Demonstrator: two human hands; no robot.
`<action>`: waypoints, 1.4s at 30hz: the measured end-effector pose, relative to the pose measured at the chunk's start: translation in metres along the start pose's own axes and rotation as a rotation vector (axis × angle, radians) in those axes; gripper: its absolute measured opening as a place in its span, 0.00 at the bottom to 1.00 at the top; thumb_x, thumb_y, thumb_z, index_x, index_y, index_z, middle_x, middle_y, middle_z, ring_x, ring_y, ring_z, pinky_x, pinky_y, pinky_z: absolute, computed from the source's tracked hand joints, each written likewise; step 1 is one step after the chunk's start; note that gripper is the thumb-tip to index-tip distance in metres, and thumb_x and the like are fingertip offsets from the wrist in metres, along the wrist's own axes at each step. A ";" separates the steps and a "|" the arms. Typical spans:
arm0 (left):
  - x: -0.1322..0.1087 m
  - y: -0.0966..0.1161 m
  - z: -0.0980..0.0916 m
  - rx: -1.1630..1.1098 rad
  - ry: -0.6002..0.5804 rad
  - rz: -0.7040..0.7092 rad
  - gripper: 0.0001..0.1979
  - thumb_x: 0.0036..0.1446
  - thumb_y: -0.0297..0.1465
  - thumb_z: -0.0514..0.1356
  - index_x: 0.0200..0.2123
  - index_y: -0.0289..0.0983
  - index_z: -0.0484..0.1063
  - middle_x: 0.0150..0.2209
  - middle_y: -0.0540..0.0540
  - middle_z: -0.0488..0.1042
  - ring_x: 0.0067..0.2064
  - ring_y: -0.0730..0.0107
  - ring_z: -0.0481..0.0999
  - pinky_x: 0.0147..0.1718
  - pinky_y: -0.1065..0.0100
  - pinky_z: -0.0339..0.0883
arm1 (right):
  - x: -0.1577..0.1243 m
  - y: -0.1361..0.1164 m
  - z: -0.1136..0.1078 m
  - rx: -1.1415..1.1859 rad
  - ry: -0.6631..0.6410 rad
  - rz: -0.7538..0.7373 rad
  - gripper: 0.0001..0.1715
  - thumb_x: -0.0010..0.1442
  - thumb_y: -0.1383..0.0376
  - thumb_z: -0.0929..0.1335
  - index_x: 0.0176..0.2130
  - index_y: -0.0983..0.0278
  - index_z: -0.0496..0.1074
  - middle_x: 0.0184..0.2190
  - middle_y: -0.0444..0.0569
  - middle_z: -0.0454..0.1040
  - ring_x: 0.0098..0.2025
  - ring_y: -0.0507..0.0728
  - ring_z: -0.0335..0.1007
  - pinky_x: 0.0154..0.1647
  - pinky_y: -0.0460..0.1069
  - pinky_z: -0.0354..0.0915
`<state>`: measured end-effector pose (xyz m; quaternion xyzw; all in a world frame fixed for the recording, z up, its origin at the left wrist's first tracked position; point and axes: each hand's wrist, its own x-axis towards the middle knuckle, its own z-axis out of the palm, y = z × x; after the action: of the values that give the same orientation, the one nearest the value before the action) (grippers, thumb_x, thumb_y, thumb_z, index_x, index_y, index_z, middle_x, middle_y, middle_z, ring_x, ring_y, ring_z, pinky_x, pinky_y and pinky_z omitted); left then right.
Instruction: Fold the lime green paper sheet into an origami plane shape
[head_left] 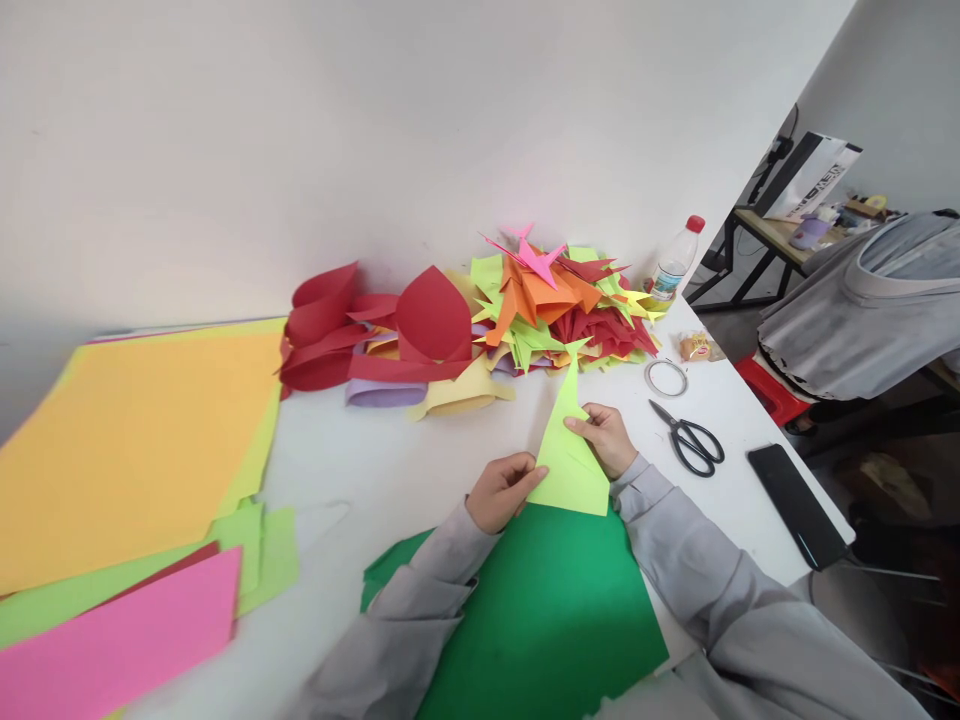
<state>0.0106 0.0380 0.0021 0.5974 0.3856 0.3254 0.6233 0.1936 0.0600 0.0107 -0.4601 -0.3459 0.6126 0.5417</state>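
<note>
Both hands grip a folded piece of yellow-green paper [568, 462] with a narrow pointed top. My left hand [506, 490] pinches its lower left edge, thumb in front. My right hand [607, 438] is closed on its upper right side, thumb also in front. Beneath it, a large green paper sheet [555, 610] lies at the table's near edge, partly covered by my sleeves. Behind the held paper sits a heap of folded paper shapes, with an orange folded piece [544, 292] and a pink one [536, 262] on top.
Curved red paper pieces [435, 325] stand against the wall. Stacked orange-yellow sheets [150, 430] and a pink sheet [135, 640] lie left. Scissors [690, 440], a tape roll [666, 378], a wrapped snack [697, 347], a bottle [675, 262] and a phone [796, 505] are right.
</note>
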 end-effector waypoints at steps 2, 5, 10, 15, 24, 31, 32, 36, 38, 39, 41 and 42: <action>0.000 -0.001 0.000 0.007 -0.001 0.003 0.23 0.52 0.50 0.59 0.19 0.39 0.57 0.10 0.60 0.54 0.12 0.81 0.53 0.12 0.74 0.44 | 0.000 0.000 0.000 -0.007 0.001 -0.006 0.19 0.37 0.58 0.79 0.21 0.65 0.70 0.17 0.40 0.73 0.17 0.49 0.64 0.19 0.44 0.62; 0.001 -0.002 0.000 0.026 0.001 0.013 0.24 0.52 0.49 0.59 0.19 0.40 0.55 0.11 0.61 0.53 0.12 0.81 0.53 0.13 0.74 0.44 | 0.000 0.001 0.000 -0.015 0.001 -0.009 0.19 0.38 0.58 0.78 0.22 0.65 0.70 0.18 0.41 0.73 0.18 0.49 0.65 0.19 0.44 0.62; 0.000 -0.002 -0.001 0.060 -0.021 0.018 0.24 0.53 0.50 0.58 0.19 0.40 0.54 0.10 0.60 0.53 0.13 0.80 0.53 0.14 0.73 0.45 | 0.000 0.000 -0.002 -0.019 -0.002 -0.004 0.19 0.37 0.57 0.79 0.22 0.65 0.70 0.17 0.40 0.73 0.18 0.50 0.65 0.20 0.45 0.62; 0.001 -0.003 0.000 0.111 -0.014 0.043 0.24 0.53 0.49 0.57 0.17 0.40 0.54 0.12 0.59 0.52 0.16 0.79 0.51 0.16 0.73 0.44 | 0.001 -0.001 -0.003 -0.016 0.000 -0.011 0.20 0.36 0.57 0.79 0.22 0.64 0.70 0.17 0.40 0.72 0.18 0.50 0.66 0.20 0.45 0.62; 0.003 -0.001 0.001 0.118 0.026 0.086 0.28 0.52 0.48 0.59 0.13 0.39 0.50 0.13 0.58 0.48 0.18 0.80 0.48 0.18 0.71 0.44 | 0.001 -0.002 -0.004 -0.020 0.017 -0.041 0.19 0.38 0.56 0.78 0.23 0.64 0.71 0.19 0.41 0.74 0.20 0.50 0.67 0.22 0.46 0.64; 0.000 0.003 0.002 -0.036 0.058 0.049 0.21 0.54 0.50 0.57 0.25 0.38 0.63 0.10 0.59 0.56 0.12 0.79 0.54 0.13 0.73 0.47 | -0.008 0.000 0.002 -0.102 -0.122 0.013 0.20 0.39 0.54 0.78 0.23 0.64 0.70 0.19 0.41 0.73 0.19 0.50 0.66 0.21 0.46 0.63; 0.001 0.003 0.002 -0.058 0.078 0.047 0.20 0.54 0.50 0.57 0.28 0.38 0.64 0.10 0.60 0.57 0.11 0.79 0.54 0.12 0.74 0.47 | -0.011 0.002 0.004 -0.123 -0.155 0.022 0.20 0.39 0.55 0.78 0.23 0.65 0.71 0.19 0.41 0.73 0.20 0.50 0.65 0.22 0.46 0.63; 0.003 0.002 0.001 -0.123 0.155 0.050 0.22 0.52 0.52 0.59 0.29 0.37 0.66 0.14 0.58 0.61 0.12 0.81 0.55 0.10 0.75 0.47 | -0.018 0.010 0.011 -0.206 -0.263 0.039 0.21 0.38 0.57 0.79 0.21 0.65 0.68 0.16 0.38 0.67 0.19 0.48 0.61 0.21 0.44 0.59; 0.003 0.002 0.000 -0.140 0.162 0.047 0.22 0.51 0.52 0.59 0.27 0.36 0.67 0.13 0.58 0.61 0.12 0.81 0.55 0.10 0.75 0.47 | -0.020 0.009 0.011 -0.238 -0.321 0.056 0.22 0.38 0.57 0.79 0.21 0.65 0.67 0.16 0.37 0.65 0.18 0.47 0.59 0.20 0.43 0.57; 0.003 0.002 -0.001 -0.146 0.154 0.041 0.22 0.51 0.51 0.60 0.26 0.36 0.67 0.13 0.58 0.60 0.12 0.81 0.56 0.10 0.75 0.47 | -0.020 0.008 0.010 -0.253 -0.356 0.069 0.22 0.38 0.56 0.79 0.21 0.65 0.66 0.16 0.37 0.65 0.18 0.47 0.59 0.20 0.43 0.57; 0.002 0.001 -0.001 -0.154 0.127 0.026 0.22 0.51 0.50 0.61 0.25 0.36 0.67 0.12 0.57 0.60 0.12 0.80 0.56 0.10 0.75 0.48 | -0.020 0.003 0.007 -0.278 -0.428 0.096 0.23 0.42 0.52 0.77 0.23 0.65 0.68 0.17 0.39 0.67 0.19 0.48 0.61 0.20 0.44 0.58; 0.001 0.002 -0.001 -0.156 0.112 0.019 0.22 0.50 0.50 0.61 0.24 0.36 0.67 0.12 0.57 0.61 0.12 0.80 0.56 0.10 0.75 0.48 | -0.019 0.000 0.007 -0.287 -0.452 0.102 0.24 0.44 0.50 0.76 0.23 0.66 0.69 0.18 0.40 0.67 0.19 0.49 0.62 0.20 0.45 0.58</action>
<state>0.0103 0.0396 0.0038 0.5317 0.3875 0.3932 0.6423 0.1872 0.0414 0.0167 -0.4006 -0.5176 0.6710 0.3483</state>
